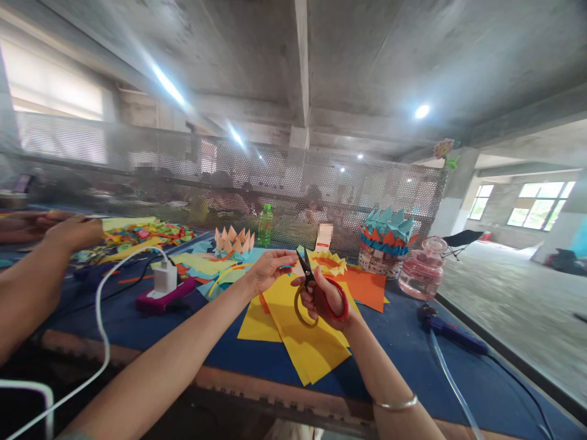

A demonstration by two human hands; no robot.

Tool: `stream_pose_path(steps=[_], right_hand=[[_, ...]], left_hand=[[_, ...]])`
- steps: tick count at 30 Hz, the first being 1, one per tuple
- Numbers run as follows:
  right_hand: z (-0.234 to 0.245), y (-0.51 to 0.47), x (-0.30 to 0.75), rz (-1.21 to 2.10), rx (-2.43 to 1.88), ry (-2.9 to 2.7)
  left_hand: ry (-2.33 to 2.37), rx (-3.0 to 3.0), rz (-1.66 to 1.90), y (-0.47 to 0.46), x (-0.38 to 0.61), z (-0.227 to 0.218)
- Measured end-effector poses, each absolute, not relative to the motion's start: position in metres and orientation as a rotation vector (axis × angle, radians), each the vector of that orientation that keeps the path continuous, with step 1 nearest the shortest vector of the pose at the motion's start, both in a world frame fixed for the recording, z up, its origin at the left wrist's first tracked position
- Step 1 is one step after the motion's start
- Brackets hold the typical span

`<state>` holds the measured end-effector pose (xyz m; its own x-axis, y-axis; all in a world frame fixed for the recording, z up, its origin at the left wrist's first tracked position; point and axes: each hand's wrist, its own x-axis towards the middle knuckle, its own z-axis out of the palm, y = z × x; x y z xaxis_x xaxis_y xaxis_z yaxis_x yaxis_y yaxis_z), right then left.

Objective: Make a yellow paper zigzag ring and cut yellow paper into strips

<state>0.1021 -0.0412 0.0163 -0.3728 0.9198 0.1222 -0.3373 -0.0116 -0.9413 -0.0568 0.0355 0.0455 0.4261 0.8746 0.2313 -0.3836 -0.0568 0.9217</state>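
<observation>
My right hand is closed on a pair of scissors with one yellow and one red handle loop, blades pointing up and away. My left hand pinches a small piece of paper right at the blades; the piece is too small to name its colour. Both hands hover above a stack of yellow paper sheets lying on the blue table. An orange sheet lies just behind them.
Another person's arm and hand reach in at the left, near a heap of paper scraps. A white charger on a purple power strip, folded paper crowns, a green bottle, a basket, a pink jar and a blue glue gun stand around.
</observation>
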Motion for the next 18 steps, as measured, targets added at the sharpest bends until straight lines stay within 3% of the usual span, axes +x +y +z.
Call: stream_pose_path(steps=[14,18], right_hand=[[0.010,-0.038,0.102,1.588,-0.712,-1.302],[0.015,-0.035,0.107,1.343,-0.785,-1.230]], left_hand=[[0.532,1.227,1.091,0.037,-0.055,0.042],[0.705,1.497,1.139,0.046,-0.059,0.040]])
